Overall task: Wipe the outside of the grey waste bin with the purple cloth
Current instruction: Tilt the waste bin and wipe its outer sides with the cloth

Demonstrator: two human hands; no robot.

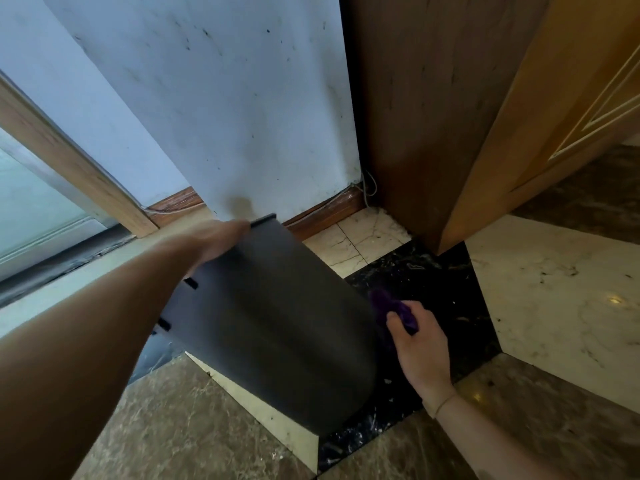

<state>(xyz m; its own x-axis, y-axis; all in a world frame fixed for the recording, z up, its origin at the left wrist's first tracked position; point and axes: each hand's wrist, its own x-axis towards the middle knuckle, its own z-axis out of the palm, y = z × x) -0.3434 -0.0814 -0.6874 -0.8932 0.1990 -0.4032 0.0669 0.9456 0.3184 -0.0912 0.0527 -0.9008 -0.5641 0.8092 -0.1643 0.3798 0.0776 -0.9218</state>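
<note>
Two hands in view, both busy; items by size below
floor [554, 271]: marble tiles, cream, brown and black; scuffed and speckled
wall [225, 98]: white, marked with dark spots; wooden skirting [322, 211] along its base
cabinet [433, 116]: brown wood, stands right of the wall corner; a thin wire [369, 185] hangs in the gap
grey waste bin [277, 323]: centre of view, tilted, rim end up toward the wall, base end low toward the camera; over the black tile
left hand [216, 242]: closed over the bin's upper rim, holding it tilted; fingertips hidden behind the rim
right hand [420, 344]: closed around the purple cloth; thin band on the wrist
purple cloth [391, 308]: bunched in the right hand, pressed to the bin's right side wall, about mid-height
</note>
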